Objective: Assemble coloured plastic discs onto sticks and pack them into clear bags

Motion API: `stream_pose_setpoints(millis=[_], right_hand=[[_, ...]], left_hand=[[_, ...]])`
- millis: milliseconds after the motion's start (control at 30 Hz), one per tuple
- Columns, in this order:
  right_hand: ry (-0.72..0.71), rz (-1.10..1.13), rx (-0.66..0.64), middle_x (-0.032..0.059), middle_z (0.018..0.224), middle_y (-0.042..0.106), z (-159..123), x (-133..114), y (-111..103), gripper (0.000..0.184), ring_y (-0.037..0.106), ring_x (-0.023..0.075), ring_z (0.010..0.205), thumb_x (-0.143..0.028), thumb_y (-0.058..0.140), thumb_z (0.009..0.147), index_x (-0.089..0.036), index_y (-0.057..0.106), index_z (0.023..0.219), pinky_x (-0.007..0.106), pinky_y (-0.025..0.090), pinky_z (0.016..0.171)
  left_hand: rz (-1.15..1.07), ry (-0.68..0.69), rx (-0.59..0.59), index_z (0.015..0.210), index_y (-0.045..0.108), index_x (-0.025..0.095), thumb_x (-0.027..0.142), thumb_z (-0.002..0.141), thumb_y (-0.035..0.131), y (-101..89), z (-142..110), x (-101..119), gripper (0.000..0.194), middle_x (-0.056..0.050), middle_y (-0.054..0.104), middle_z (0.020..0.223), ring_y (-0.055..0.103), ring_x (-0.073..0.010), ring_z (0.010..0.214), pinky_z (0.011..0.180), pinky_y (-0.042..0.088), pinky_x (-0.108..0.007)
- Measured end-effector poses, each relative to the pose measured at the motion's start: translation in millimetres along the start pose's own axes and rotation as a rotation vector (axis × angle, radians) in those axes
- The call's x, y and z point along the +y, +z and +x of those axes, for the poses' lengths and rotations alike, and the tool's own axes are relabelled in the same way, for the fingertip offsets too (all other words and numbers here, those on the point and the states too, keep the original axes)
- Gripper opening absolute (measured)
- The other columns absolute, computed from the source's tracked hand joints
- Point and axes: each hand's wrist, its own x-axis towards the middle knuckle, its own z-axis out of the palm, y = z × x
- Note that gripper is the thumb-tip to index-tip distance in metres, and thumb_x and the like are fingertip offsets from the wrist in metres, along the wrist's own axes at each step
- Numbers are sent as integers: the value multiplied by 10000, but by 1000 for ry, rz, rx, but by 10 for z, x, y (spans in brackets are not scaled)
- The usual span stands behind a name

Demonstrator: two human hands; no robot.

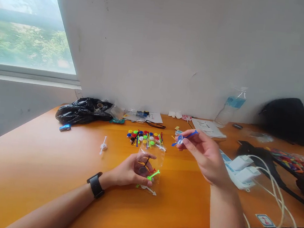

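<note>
My left hand [126,171] is closed around a clear plastic bag [160,153], low over the table. Inside the bag are a bright green arrow [154,175], a white arrow [149,190] and a dark one [147,161]. Higher and to the right, my right hand [204,154] pinches a blue arrow spinner [192,134] with a clear round base. Just behind the bag lies a cluster of small coloured discs and arrows [145,137]. A single white arrow spinner [103,146] rests alone on the left part of the table.
At the back left sits a black plastic bag [84,110], with a small blue packet [65,127] before it. A power strip [245,180] with two chargers and looping cables occupies the right side. Behind it stand a water bottle [230,109] and papers [208,128].
</note>
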Motion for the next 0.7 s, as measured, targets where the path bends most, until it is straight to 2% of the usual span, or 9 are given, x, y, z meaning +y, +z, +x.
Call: stream_pose_setpoints(millis=[100, 233, 333, 467, 533, 600, 700], right_hand=[[-1, 80, 52, 70, 1040, 769, -31, -84, 176, 253, 757, 205, 846, -474, 692, 1007, -234, 701, 1088, 382, 658, 838], [-6, 35, -28, 60, 1000, 752, -70, -166, 410, 251, 765, 195, 808, -455, 669, 1025, -222, 750, 1072, 343, 654, 796], [-60, -93, -8, 60, 986, 735, -100, -197, 544, 231, 738, 187, 779, -427, 670, 1019, -225, 774, 1059, 320, 627, 731], [-59, -407, 39, -11, 683, 674, -142, -176, 629, 179, 593, 157, 567, -370, 678, 1002, -255, 781, 1092, 297, 499, 572], [-89, -534, 0, -11, 685, 683, -153, -157, 641, 158, 594, 167, 596, -330, 653, 1013, -266, 782, 1080, 316, 489, 628], [-154, -628, -31, 25, 805, 737, -151, -147, 645, 166, 645, 205, 746, -298, 631, 1027, -270, 792, 1059, 363, 505, 765], [-247, -685, -72, 50, 917, 772, -133, -144, 649, 166, 646, 252, 909, -259, 654, 1019, -292, 816, 1021, 444, 465, 902]], left_hand=[[-21, 15, -29, 1371, 580, 200, 290, 674, 1010, 10, 1, -9, 823, -78, 729, 1032, 726, -201, 840, 745, 538, -322], [-31, 42, -45, 1371, 581, 194, 283, 696, 999, 36, -1, -9, 799, -74, 729, 1003, 728, -205, 844, 737, 541, -320], [-58, 62, -69, 1403, 569, 193, 299, 708, 991, 63, -5, 13, 820, -75, 723, 990, 716, -199, 818, 696, 529, -307], [-14, 64, -77, 1357, 617, 168, 345, 706, 990, 95, -12, 84, 771, -65, 713, 939, 680, -182, 761, 667, 509, -306], [24, 62, -68, 1199, 680, 139, 359, 702, 988, 105, -15, 117, 624, -63, 702, 910, 652, -170, 741, 651, 482, -295], [60, 64, -61, 1018, 694, 121, 350, 710, 981, 110, -18, 137, 480, -58, 683, 879, 612, -149, 726, 638, 448, -279], [74, 77, -56, 996, 672, 132, 299, 716, 973, 114, -22, 148, 444, -27, 652, 862, 555, -120, 717, 629, 411, -255]])
